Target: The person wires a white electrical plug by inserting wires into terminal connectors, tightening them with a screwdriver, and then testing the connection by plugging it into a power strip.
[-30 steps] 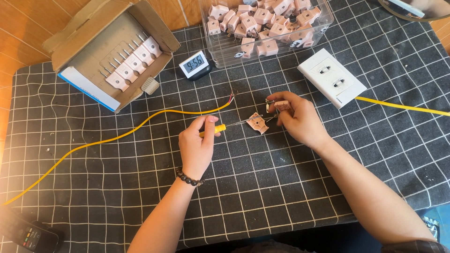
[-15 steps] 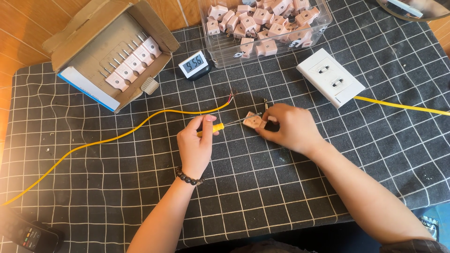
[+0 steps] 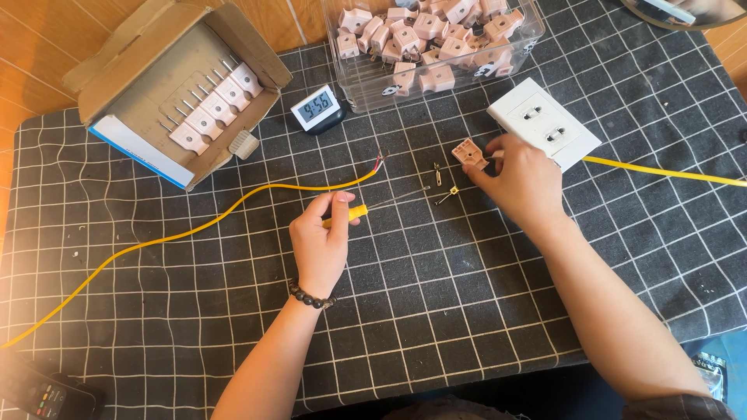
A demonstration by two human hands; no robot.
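Observation:
My left hand point(image 3: 320, 247) grips a screwdriver point(image 3: 359, 210) by its yellow handle, the thin shaft pointing right over the checked mat point(image 3: 436, 311). My right hand point(image 3: 523, 185) pinches a small pink plug shell point(image 3: 469, 153) at its fingertips, just left of a white double socket point(image 3: 545, 123). Two small metal prongs point(image 3: 442, 185) lie loose on the mat between my hands. A yellow cable point(image 3: 233, 208) curves in from the left; its stripped end point(image 3: 379, 162) rests above the screwdriver.
At the back stands a clear tub point(image 3: 436, 47) holding several pink plugs. An open cardboard box point(image 3: 179, 85) with plugs sits back left, a small digital clock point(image 3: 317, 109) beside it. A dark handset point(image 3: 47, 397) lies bottom left. Another yellow cable point(image 3: 669, 173) leaves the socket rightward.
My right hand has moved right and away from me, towards the white socket, carrying the pink plug shell. Two metal prongs now lie bare on the mat. My left hand stayed put.

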